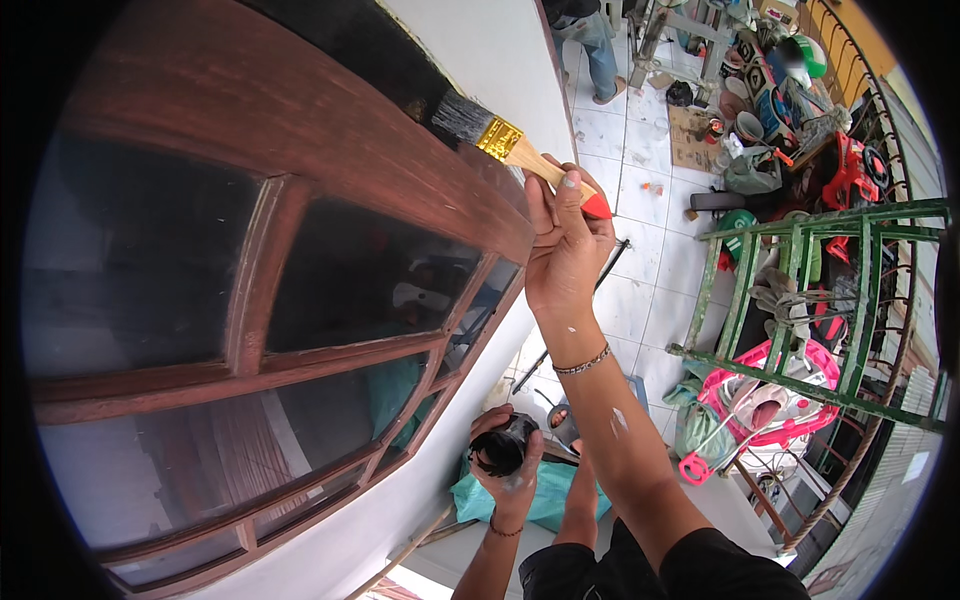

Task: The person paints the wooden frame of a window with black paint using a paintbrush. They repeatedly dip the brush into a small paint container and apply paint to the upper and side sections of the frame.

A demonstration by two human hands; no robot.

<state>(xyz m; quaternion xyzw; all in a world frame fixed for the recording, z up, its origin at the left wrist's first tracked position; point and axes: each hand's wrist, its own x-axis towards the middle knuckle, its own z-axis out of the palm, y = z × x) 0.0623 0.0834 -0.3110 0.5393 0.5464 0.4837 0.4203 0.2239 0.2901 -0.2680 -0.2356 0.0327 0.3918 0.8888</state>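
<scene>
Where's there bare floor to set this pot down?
Bare white tiles lie between the wall and the green ladder, below your right hand. The far corner by the cardboard is crowded. Left hand holds the dark pot.

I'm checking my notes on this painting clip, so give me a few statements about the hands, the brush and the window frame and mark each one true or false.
1. The right hand holds a paintbrush with a wooden handle and a red tip. True.
2. The bristles of the paintbrush rest on the floor tiles. False: they are up against the top edge of the brown wooden window frame.
3. The left hand holds a small dark container. True.
4. The left hand is raised higher than the right hand. False: it is held low, below the right hand.
5. A green metal ladder lies off to the right. True.
</scene>
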